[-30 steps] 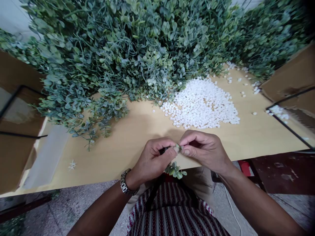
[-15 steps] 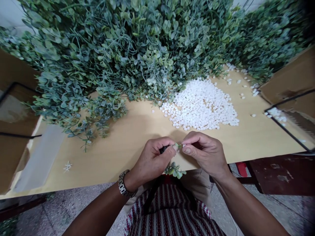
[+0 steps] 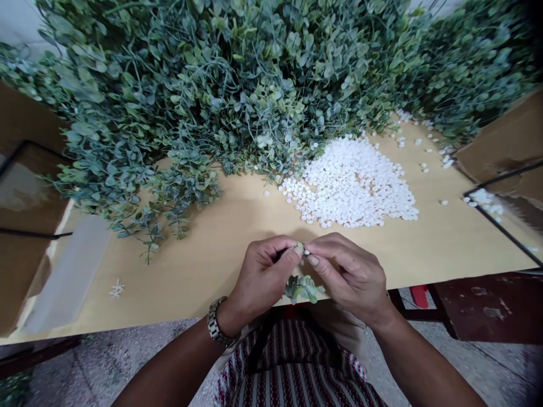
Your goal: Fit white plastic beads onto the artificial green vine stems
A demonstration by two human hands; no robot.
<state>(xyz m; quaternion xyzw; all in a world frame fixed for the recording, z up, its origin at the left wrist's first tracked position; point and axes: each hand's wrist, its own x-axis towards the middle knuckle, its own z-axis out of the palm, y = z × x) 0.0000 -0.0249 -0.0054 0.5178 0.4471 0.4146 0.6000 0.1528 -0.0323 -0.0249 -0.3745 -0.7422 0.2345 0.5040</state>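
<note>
Close to the table's front edge, my left hand (image 3: 267,272) pinches the stem of an artificial leaf sprig (image 3: 304,289), whose leaves hang below the fingers. Between the thumb and index finger of my right hand (image 3: 356,277) is a small white plastic cap (image 3: 306,252). It is right against the tip of the stem at my left fingertips; whether it sits on the stem I cannot tell. Just beyond my hands a pile of the same white caps (image 3: 356,183) is spread over the tabletop (image 3: 237,226).
A large heap of artificial greenery (image 3: 212,85) fills the back of the table. Cardboard boxes stand at the left (image 3: 29,130) and right (image 3: 504,138), with black metal frames beside them. A white star-shaped piece (image 3: 116,289) lies at the front left.
My right hand has moved left, bringing the white cap from a small gap away up to the stem tip. My left hand keeps its pinch on the sprig.
</note>
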